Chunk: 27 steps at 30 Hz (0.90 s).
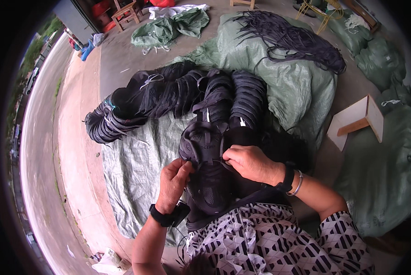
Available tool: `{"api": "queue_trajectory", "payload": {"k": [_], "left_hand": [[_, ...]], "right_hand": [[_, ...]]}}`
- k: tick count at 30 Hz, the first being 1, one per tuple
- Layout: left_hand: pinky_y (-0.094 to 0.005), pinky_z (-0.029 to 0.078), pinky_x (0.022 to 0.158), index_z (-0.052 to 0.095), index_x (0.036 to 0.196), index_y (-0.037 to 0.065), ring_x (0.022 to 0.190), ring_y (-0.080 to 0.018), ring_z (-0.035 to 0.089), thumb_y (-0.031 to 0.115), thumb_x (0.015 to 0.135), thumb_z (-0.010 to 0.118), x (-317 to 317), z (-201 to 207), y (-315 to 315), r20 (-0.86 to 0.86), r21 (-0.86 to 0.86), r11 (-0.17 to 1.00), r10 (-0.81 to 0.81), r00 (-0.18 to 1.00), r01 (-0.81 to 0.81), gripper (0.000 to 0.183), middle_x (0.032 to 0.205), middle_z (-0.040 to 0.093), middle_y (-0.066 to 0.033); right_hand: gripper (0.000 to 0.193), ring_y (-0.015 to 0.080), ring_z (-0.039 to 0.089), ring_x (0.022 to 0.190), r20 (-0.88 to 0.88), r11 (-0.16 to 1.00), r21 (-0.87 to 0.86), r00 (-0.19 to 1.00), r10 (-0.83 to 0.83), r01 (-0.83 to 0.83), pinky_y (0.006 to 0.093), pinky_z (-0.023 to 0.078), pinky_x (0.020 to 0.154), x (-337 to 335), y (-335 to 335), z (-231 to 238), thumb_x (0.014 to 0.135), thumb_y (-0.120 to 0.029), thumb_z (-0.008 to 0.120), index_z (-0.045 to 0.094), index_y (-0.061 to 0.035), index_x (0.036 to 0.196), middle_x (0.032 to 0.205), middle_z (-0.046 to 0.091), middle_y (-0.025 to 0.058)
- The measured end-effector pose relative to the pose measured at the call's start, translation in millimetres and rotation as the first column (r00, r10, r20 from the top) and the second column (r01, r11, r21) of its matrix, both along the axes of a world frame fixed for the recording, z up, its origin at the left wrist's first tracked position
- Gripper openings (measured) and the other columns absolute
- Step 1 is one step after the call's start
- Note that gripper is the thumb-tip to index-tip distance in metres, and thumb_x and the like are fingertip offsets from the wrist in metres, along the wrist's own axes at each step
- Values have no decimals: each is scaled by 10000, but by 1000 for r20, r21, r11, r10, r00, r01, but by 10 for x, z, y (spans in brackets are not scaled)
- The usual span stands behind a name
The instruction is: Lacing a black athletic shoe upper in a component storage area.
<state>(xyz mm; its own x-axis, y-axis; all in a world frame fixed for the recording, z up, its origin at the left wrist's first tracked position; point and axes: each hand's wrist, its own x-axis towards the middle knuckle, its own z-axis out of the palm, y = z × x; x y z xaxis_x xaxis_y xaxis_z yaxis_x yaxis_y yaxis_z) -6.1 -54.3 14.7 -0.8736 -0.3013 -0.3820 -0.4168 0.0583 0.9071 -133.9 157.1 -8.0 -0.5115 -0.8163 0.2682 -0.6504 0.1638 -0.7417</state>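
A black shoe upper (209,183) lies in front of me at my lap, its tongue and padded collar toward the far side and its toe toward me. My left hand (174,178) is closed in a pinch at the left edge of the eyelet area, on a dark shoelace. On the opposite edge, my right hand (250,162) pinches a dark shoelace (219,163) between thumb and forefinger. The small ends of the lace are hidden by my fingers.
Long rows of stacked black shoe uppers (169,94) lie ahead on a green woven sheet (127,169). A bundle of black laces (292,39) rests at the far right. Nearby stand a wooden-edged white box (359,119), green sacks (379,64) and a wooden chair (126,14).
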Motion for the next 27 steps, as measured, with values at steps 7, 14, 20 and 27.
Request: {"api": "queue_trajectory", "payload": {"k": [7,14,20,27], "left_hand": [[-251,405,541,606,781,23,576,-93,491,197,893,565,-33,-14,61,-106,-178,984,-10,994,-9,210,642,551,-22],[-376,498,688,620,814,91,868,-264,565,112,702,704,-211,308,-68,-42,-880,439,-457,889,183,142,877,570,-52],[-348,522,766,636,853,125,892,-218,549,115,617,726,-463,463,-272,-184,-940,319,-769,612,118,253,922,536,-10],[-306,540,706,594,792,134,872,-192,546,144,607,719,-442,470,-374,91,-959,69,-841,533,274,224,826,502,-7]], "right_hand": [[138,229,612,685,-272,995,77,959,81,-62,324,507,571,-64,4,55,746,-14,642,589,-50,867,804,542,55],[95,197,552,880,-579,999,-12,815,36,-53,322,471,755,-157,-87,198,767,-93,590,594,-73,860,921,526,54],[149,196,525,891,-662,949,183,681,313,-259,330,442,808,-285,-167,293,720,-114,576,591,-75,863,912,523,40],[120,204,498,774,-434,942,243,842,320,-233,308,465,674,-270,-147,275,691,-88,664,602,-91,794,794,473,32]]}}
